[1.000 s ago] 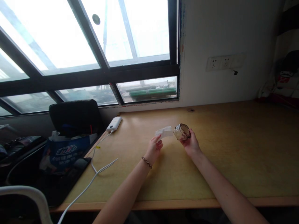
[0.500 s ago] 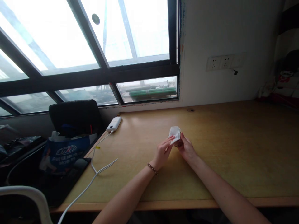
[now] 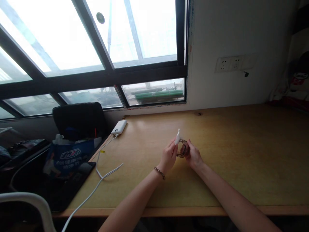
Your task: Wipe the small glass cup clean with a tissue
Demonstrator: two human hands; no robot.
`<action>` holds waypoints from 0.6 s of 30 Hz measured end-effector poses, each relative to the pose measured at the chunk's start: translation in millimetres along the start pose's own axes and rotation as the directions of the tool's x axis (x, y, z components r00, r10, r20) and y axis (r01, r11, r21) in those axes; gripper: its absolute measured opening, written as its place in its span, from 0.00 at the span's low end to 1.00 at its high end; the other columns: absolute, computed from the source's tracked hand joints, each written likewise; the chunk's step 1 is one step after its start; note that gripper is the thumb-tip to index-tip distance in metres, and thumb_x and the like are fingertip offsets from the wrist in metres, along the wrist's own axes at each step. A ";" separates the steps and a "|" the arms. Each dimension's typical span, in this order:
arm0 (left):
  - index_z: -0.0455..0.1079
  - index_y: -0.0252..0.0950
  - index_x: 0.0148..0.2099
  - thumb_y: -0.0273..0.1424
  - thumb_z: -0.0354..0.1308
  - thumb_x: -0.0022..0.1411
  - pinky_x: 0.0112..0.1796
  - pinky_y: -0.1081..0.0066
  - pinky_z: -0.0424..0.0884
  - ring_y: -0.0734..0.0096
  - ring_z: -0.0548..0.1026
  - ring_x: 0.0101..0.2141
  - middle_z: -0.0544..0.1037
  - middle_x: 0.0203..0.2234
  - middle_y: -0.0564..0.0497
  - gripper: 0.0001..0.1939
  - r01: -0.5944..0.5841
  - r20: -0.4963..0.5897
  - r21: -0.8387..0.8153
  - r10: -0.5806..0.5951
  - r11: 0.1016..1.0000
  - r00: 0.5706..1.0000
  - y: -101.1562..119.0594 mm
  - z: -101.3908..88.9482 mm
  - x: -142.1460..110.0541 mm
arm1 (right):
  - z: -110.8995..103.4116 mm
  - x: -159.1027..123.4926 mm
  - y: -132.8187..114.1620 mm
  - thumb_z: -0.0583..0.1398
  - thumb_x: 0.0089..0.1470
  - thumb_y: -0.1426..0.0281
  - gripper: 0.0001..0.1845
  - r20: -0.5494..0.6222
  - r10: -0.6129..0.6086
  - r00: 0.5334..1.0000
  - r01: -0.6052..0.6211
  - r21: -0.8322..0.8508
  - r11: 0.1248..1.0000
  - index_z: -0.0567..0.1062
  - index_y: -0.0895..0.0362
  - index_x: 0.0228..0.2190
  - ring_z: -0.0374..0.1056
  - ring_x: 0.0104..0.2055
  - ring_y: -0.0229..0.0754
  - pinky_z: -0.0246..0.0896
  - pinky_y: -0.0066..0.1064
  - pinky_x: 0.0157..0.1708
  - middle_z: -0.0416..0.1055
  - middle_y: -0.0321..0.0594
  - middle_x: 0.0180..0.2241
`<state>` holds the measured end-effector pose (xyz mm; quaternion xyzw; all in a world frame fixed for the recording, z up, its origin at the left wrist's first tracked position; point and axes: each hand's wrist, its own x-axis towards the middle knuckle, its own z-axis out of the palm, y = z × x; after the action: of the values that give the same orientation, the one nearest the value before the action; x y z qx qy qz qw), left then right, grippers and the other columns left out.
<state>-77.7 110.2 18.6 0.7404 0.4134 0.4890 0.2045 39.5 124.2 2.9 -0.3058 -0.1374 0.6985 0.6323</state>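
Observation:
Above the wooden table (image 3: 149,180), my right hand (image 3: 195,158) is wrapped around the right side of a small round glass cup (image 3: 184,149). The cup is tilted, its open mouth facing toward me and to the left, with a dark edge around it. A folded white tissue (image 3: 178,136) is pinched in my left hand (image 3: 168,157), seen nearly edge-on at the cup's left rim. The left fingertips are partly hidden, and I cannot tell whether they touch the glass. A braided bracelet (image 3: 159,173) circles my left wrist.
A white power bank (image 3: 119,127) with a white cable (image 3: 98,184) lies along the table's left edge. Beyond that edge are a black chair (image 3: 78,117) and a blue bag (image 3: 66,158). A wall socket panel (image 3: 235,63) is behind the table.
The tissue, earlier spread over the cup's opening, has turned edge-on at its left side. The cup's mouth now shows. My left hand has shifted slightly left of the opening.

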 end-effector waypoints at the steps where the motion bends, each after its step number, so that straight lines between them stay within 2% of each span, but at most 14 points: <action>1: 0.68 0.34 0.39 0.36 0.42 0.59 0.40 0.68 0.64 0.68 0.69 0.37 0.73 0.33 0.46 0.16 0.072 -0.014 -0.048 -0.073 0.996 0.997 -2.1 -0.4 0.9 | 0.1 -0.4 -0.3 0.58 0.46 0.67 0.09 -0.001 -0.013 1.000 0.013 -0.013 1.000 0.69 0.59 0.20 0.61 0.15 0.31 0.59 0.22 0.16 0.68 0.30 0.16; 4: 0.68 0.31 0.29 0.41 0.43 0.58 0.28 0.73 0.63 0.73 0.66 0.25 0.69 0.21 0.51 0.20 0.248 -0.025 -0.186 -0.257 0.951 0.966 -8.5 -1.3 3.7 | -0.6 0.1 -2.7 0.59 0.44 0.66 0.11 0.009 -0.069 0.998 0.069 -0.015 0.997 0.67 0.58 0.18 0.60 0.15 0.31 0.58 0.22 0.16 0.66 0.29 0.14; 8: 0.68 0.30 0.28 0.45 0.46 0.54 0.26 0.74 0.61 0.75 0.64 0.23 0.66 0.18 0.53 0.22 0.352 0.009 -0.334 -0.370 0.874 0.929 -15.1 1.4 4.2 | -2.6 3.7 -9.0 0.60 0.43 0.65 0.13 -0.006 -0.137 0.991 0.137 0.045 0.990 0.65 0.58 0.16 0.61 0.16 0.31 0.59 0.23 0.18 0.65 0.28 0.13; 12: 0.67 0.30 0.25 0.46 0.47 0.53 0.25 0.75 0.60 0.76 0.62 0.22 0.65 0.17 0.53 0.23 0.401 0.085 -0.367 -0.399 0.839 0.913 -17.0 9.2 -1.5 | -5.1 7.4 -17.3 0.58 0.46 0.65 0.12 -0.005 -0.157 0.988 0.157 0.088 0.984 0.66 0.57 0.17 0.63 0.17 0.33 0.61 0.25 0.21 0.66 0.30 0.14; 15: 0.66 0.30 0.24 0.45 0.46 0.54 0.25 0.76 0.59 0.77 0.61 0.21 0.64 0.17 0.53 0.22 0.390 0.116 -0.317 -0.373 0.864 0.921 -15.7 15.7 -7.7 | -8.1 10.3 -20.5 0.55 0.49 0.63 0.14 -0.025 -0.190 0.982 0.191 0.063 0.980 0.66 0.55 0.17 0.64 0.18 0.35 0.61 0.27 0.21 0.66 0.30 0.14; 18: 0.67 0.31 0.27 0.43 0.45 0.56 0.27 0.74 0.60 0.75 0.62 0.23 0.67 0.20 0.53 0.21 0.358 0.100 -0.287 -0.344 0.889 0.934 -15.1 19.2 -11.5 | -10.7 12.9 -19.4 0.55 0.49 0.63 0.13 -0.014 -0.191 0.981 0.191 0.047 0.980 0.67 0.55 0.18 0.65 0.20 0.36 0.62 0.27 0.21 0.67 0.30 0.14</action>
<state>-68.9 111.5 -6.8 0.6247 0.4563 0.4839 0.4091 61.3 137.8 2.5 -0.2793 -0.1464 0.6361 0.7042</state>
